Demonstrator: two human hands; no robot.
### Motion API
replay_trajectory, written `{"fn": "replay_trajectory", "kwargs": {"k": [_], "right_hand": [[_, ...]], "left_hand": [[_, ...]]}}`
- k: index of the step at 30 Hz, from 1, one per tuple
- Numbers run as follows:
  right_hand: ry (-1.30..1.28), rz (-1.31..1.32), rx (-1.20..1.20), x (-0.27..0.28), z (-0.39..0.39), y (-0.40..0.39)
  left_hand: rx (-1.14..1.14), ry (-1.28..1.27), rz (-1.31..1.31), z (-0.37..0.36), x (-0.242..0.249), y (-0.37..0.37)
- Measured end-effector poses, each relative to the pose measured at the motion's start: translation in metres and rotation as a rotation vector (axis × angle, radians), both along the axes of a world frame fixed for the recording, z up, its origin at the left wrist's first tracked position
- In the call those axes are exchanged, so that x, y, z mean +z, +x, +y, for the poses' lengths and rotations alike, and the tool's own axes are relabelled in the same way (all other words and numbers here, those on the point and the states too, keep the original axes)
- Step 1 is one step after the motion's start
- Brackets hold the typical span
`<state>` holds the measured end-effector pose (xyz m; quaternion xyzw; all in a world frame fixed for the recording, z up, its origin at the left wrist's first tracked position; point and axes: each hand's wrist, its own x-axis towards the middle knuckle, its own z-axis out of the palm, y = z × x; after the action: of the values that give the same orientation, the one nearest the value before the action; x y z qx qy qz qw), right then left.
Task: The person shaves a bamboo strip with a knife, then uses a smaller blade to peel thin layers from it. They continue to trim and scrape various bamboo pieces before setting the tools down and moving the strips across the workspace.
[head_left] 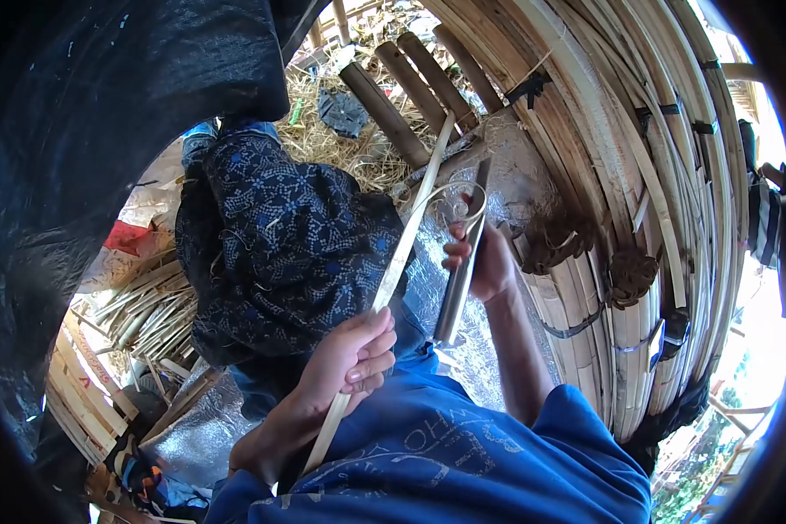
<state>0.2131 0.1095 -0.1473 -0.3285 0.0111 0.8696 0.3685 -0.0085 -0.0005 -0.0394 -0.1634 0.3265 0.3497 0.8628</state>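
My left hand [354, 354] is closed around a long, pale bamboo strip [402, 253], which runs from my lap up toward the bamboo poles. A long knife [457, 301] is in my right hand [487, 258], its shiny flat end pointing down toward my lap and its darker end up. A thin curled shaving [454, 186] loops between the strip and the knife, close to my right fingers. Dark patterned cloth [279, 236] covers my legs beside the strip.
Tied bundles of split bamboo [603, 148] curve along the right. Several thick bamboo poles [424, 83] lie ahead, above shavings scattered on the ground. A stack of thin sticks [148, 301] is at the left, and a dark plastic sheet [122, 113] hangs there.
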Motion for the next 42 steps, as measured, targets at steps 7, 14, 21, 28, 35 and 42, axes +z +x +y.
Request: {"fn": "replay_trajectory", "kwargs": {"k": [7, 14, 21, 28, 35, 42], "right_hand": [[0.252, -0.399, 0.006, 0.018, 0.035, 0.034], [0.189, -0.586, 0.135, 0.030, 0.044, 0.039], [0.550, -1.183, 0.471, 0.035, 0.060, 0.062], [0.492, -1.301, 0.137, -0.015, 0.054, 0.045], [1.180, -1.162, 0.683, -0.001, -0.008, 0.033], [0.473, -1.196, -0.296, 0.007, 0.058, 0.032]], "left_hand": [[0.017, 0.020, -0.017, -0.006, -0.003, -0.001], [-0.114, 0.100, 0.163, -0.032, 0.031, -0.015], [-0.053, -0.074, -0.072, -0.045, 0.030, -0.020], [-0.029, -0.101, -0.100, -0.042, 0.033, -0.018], [-0.047, -0.049, -0.100, -0.041, 0.027, -0.018], [0.024, -0.080, -0.166, -0.047, 0.023, -0.017]]}}
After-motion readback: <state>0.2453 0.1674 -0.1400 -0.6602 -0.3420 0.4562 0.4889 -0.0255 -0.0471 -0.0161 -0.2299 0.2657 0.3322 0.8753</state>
